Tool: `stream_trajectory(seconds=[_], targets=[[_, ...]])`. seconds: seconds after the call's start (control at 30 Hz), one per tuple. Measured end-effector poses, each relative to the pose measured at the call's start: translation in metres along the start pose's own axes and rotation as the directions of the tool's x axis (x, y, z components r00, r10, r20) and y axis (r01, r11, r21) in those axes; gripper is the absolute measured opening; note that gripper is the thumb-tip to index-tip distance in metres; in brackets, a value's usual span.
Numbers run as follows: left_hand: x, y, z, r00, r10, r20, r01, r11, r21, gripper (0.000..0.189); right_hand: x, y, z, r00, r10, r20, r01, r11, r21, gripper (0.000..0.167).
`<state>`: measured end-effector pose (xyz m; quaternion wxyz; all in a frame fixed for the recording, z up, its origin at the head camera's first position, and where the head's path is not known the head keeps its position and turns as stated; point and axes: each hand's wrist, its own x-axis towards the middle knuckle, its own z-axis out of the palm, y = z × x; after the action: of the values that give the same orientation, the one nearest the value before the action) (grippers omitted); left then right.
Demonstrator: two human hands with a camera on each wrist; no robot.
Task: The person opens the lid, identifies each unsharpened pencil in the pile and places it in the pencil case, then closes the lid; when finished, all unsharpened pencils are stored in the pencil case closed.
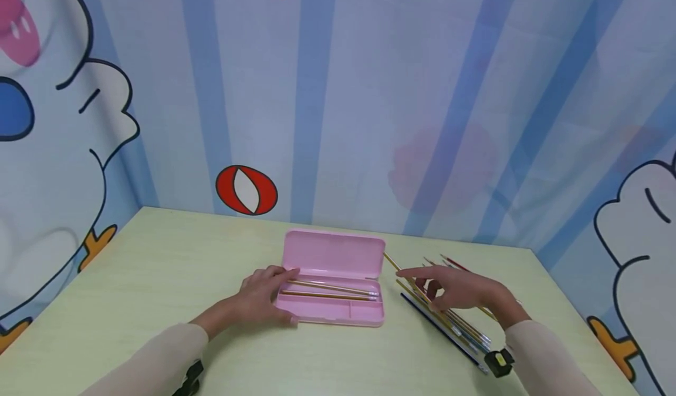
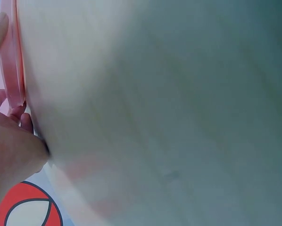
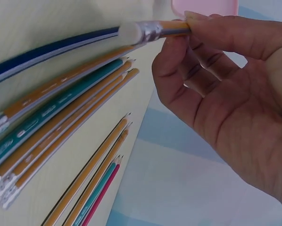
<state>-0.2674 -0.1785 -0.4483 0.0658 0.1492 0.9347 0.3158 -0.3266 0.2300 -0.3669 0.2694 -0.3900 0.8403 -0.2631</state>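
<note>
A pink pencil case (image 1: 338,320) lies with its lid (image 1: 334,252) tipped back on the table; two golden-yellow pencils (image 1: 327,294) lie inside. My left hand (image 1: 262,298) holds the case by its left end, thumb at the front edge and fingers by the hinge. To the right of the case, my right hand (image 1: 462,287) pinches a yellow pencil (image 3: 174,28) between thumb and finger. The pencil's white eraser faces the right wrist camera; its other end points toward the case lid. Only part of the left hand (image 2: 11,146) and the case edge show in the left wrist view.
Below the right hand lie loose pencils: a dark blue one (image 3: 51,52), a green one (image 3: 56,108) and several yellow ones (image 3: 79,120). Farther over is another group with a red pencil (image 3: 101,195). A striped cartoon backdrop (image 1: 359,120) stands behind the table (image 1: 185,255).
</note>
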Motion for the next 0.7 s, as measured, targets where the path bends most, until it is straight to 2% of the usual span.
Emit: stream_trajectory(seconds=[0.2,0.43,0.7], targets=[[0.000,0.002,-0.001,1.000,0.009,0.005,-0.009,1.000,-0.006,0.094,0.000,-0.004,0.000,1.000,-0.009,-0.009,0.009,0.999,-0.033,0.069],[0.000,0.001,-0.001,1.000,0.002,-0.001,-0.002,1.000,0.001,0.095,0.004,-0.020,0.003,0.999,0.026,0.046,-0.027,1.000,0.013,0.073],[-0.001,0.001,-0.001,1.000,0.001,0.006,-0.001,1.000,-0.003,0.095,0.026,-0.037,0.008,0.991,-0.036,0.125,0.038,0.999,-0.015,0.077]])
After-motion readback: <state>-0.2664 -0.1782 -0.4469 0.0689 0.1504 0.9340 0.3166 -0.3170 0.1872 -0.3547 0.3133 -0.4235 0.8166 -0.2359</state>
